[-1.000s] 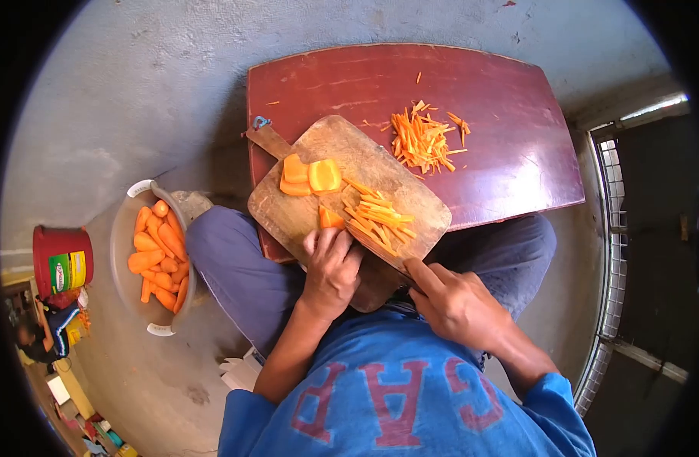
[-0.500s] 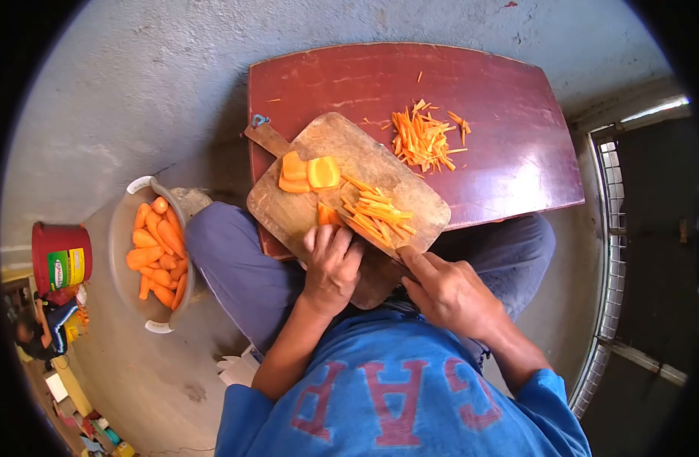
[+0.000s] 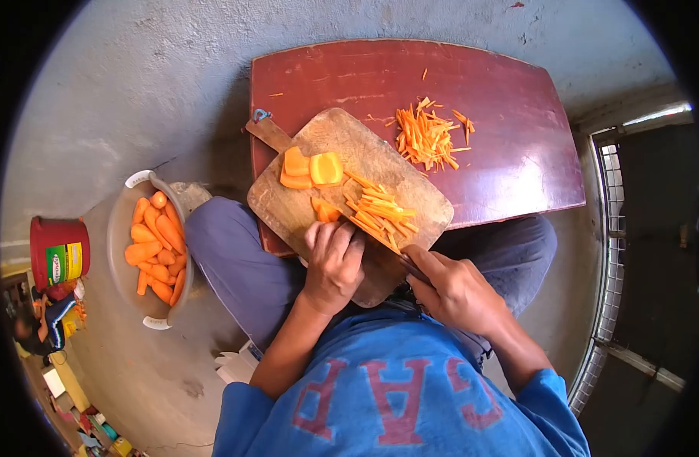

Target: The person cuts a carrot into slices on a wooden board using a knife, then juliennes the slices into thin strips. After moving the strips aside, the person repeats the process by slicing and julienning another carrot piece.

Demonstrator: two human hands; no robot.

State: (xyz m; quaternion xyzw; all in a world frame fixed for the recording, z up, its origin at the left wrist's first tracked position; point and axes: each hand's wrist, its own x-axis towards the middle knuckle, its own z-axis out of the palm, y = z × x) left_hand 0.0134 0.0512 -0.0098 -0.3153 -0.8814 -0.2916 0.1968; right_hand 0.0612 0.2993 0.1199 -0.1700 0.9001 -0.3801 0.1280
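Observation:
My right hand (image 3: 460, 295) is wrapped around the handle of a knife (image 3: 381, 241), its blade slanting up and left across the wooden cutting board (image 3: 288, 221). With curled fingertips, my left hand (image 3: 334, 263) presses carrot slices (image 3: 326, 209) onto the board beside the blade. Just past the knife lies a heap of cut carrot strips (image 3: 381, 212). Flat carrot slabs (image 3: 313, 168) rest farther up the board, near its handle. A second pile of carrot strips (image 3: 425, 137) sits on the red table (image 3: 509, 114).
Whole peeled carrots fill a grey basin (image 3: 118, 259) on the floor at left. Beyond it stand a red bucket (image 3: 41, 251) and, at the far left edge, another person (image 3: 41, 324). A wall (image 3: 174, 68) backs the table; a mesh-panelled door frame (image 3: 612, 228) is at right.
The knife and my right hand have shifted slightly, and more of the blade shows beside the strips. My left hand stays on the carrot slices. The whole view has shifted a little.

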